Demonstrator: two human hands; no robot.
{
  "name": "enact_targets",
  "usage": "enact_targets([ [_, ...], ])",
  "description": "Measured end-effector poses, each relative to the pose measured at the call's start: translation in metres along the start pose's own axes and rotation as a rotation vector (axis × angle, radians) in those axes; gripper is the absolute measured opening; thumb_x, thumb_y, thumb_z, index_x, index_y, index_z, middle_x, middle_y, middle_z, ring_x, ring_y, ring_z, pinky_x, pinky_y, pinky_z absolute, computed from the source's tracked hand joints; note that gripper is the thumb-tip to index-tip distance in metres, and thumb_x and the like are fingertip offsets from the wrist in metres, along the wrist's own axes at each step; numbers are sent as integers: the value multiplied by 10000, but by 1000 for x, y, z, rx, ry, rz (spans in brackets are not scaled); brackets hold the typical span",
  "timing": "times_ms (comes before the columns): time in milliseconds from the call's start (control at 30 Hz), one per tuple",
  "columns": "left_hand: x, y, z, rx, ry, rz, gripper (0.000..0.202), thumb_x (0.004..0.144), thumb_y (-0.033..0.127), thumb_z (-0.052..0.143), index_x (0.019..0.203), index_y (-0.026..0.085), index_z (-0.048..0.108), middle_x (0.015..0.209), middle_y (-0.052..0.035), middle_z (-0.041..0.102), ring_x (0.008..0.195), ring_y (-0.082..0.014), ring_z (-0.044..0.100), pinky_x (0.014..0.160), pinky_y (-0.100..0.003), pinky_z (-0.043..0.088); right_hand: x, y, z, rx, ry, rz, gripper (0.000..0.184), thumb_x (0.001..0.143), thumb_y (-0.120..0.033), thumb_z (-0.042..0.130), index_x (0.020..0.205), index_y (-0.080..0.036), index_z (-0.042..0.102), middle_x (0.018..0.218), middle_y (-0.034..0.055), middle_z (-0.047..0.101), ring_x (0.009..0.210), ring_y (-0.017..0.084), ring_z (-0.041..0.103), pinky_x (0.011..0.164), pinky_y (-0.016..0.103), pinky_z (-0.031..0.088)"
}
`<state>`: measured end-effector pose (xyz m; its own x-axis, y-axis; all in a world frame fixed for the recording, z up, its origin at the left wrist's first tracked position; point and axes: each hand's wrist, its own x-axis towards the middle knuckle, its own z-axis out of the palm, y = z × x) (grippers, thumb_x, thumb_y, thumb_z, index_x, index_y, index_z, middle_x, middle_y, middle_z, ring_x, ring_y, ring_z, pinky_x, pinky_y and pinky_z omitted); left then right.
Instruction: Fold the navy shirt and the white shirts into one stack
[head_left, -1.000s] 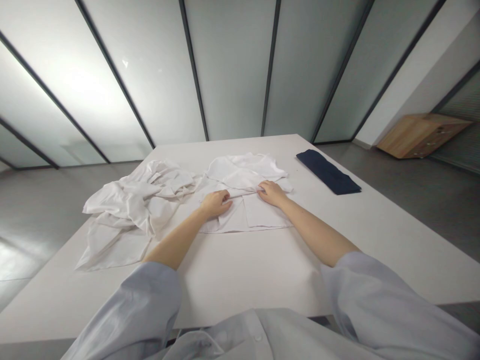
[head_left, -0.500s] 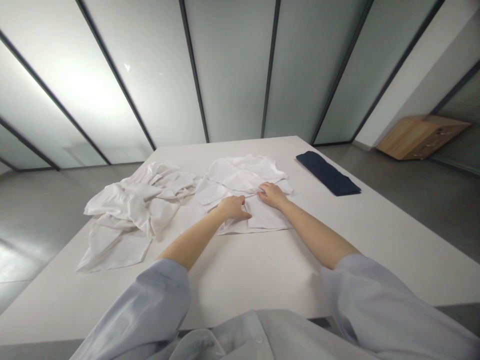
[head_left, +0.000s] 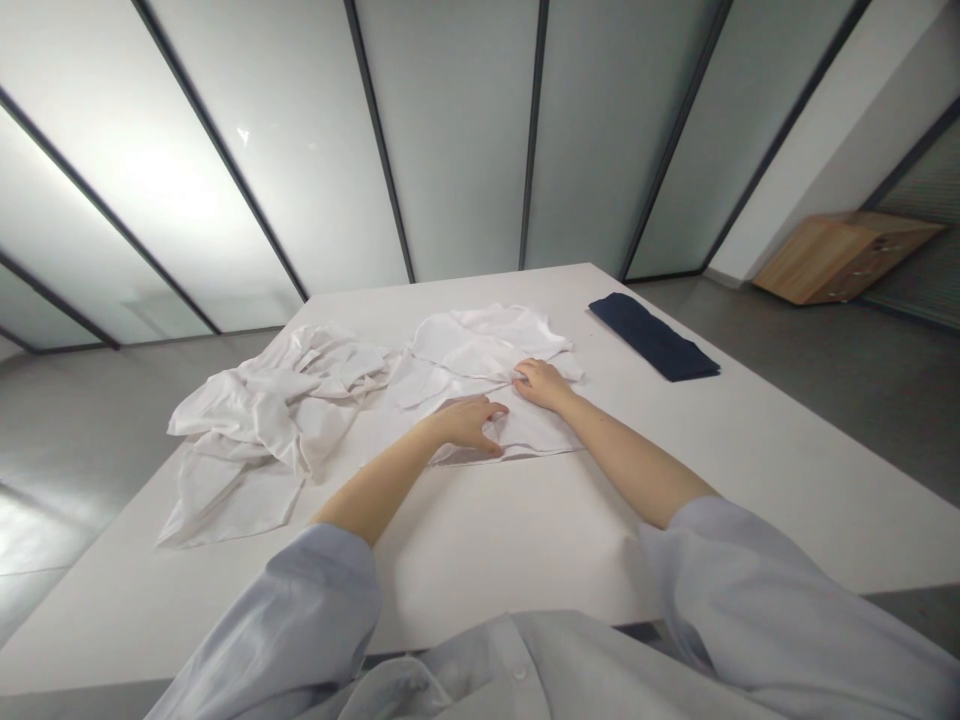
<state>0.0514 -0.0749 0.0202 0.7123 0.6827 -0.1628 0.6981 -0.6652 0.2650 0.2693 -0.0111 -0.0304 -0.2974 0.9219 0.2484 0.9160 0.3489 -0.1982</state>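
A thin white garment (head_left: 480, 345) lies partly folded in the middle of the table, its near part in layers with a fairly straight front edge. Over the near left of these layers is my left hand (head_left: 469, 422), thumb and fingers apart, the cloth beneath it slightly raised. My right hand (head_left: 544, 385) rests on the garment's right side, its fingers bent lightly and their tips on a fold; no cloth shows gripped in it. Parts of the fabric under both hands are hidden.
To the left, a crumpled heap of white cloth (head_left: 277, 400) reaches toward the table's edge. A folded dark navy cloth (head_left: 654, 338) lies at the right. Beyond the white table (head_left: 510, 540) stand frosted glass panels (head_left: 457, 140) and a wooden cabinet (head_left: 832, 258).
My left hand has spread its fingers wider and shifted slightly toward the garment's front edge, where the cloth has moved. My right hand stays on the same fold. The view has tilted slightly.
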Motion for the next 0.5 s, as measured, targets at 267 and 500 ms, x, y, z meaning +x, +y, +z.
enact_targets([
  [267, 8, 6, 21, 180, 192, -86, 314, 825, 311, 548, 1109, 195, 613, 1007, -114, 693, 950, -281, 661, 805, -361, 488, 1, 1, 0, -20, -5, -3, 305, 906, -275, 539, 1170, -177, 654, 1265, 106, 624, 1136, 233, 570, 967, 313, 411],
  [500, 17, 11, 23, -68, 249, -236, 267, 879, 163, 405, 1087, 191, 570, 898, -86, 717, 893, -228, 684, 800, -333, 491, 0, 4, 2, -10, 6, -21, 301, 910, -284, 528, 1151, -158, 658, 1249, 118, 629, 1129, 239, 574, 965, 322, 413],
])
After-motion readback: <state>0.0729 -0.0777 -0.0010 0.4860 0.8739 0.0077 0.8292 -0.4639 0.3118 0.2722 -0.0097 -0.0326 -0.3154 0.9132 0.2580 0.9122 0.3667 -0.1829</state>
